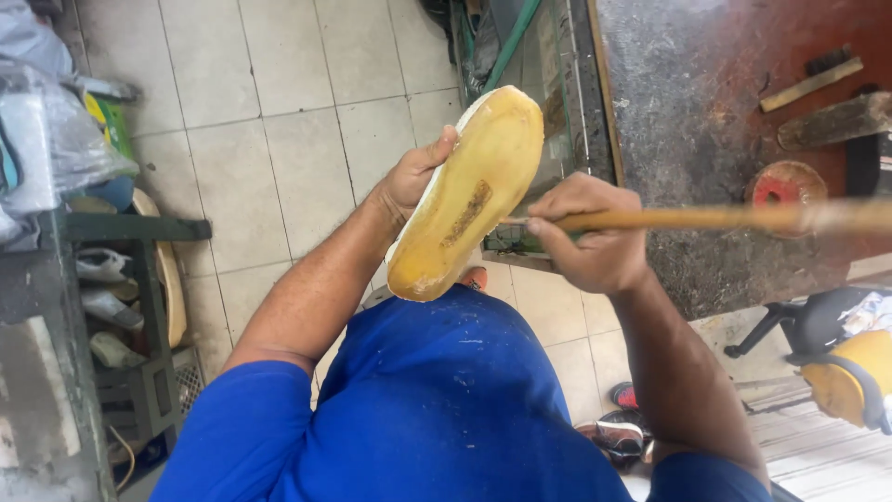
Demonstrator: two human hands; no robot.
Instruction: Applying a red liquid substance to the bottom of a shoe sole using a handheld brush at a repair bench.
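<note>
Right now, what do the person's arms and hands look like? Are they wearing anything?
Both arms are bare from the elbow down, with no gloves, rings or watch showing on the left hand or right hand. Short bright blue sleeves cover the upper arms, part of a blue shirt speckled with pale spots.

Shoe sole [465,200] at centre, held by the left hand [413,172] at its 9 o'clock edge. Right hand [590,232] at the sole's 3 o'clock, gripping a long stick [734,218] that extends toward 3 o'clock over the workbench [688,139]. Round tin [785,184] on the bench, just behind the stick. Shelf rack [139,307] at 9 o'clock. Chair [827,344] at 4 o'clock.
</note>
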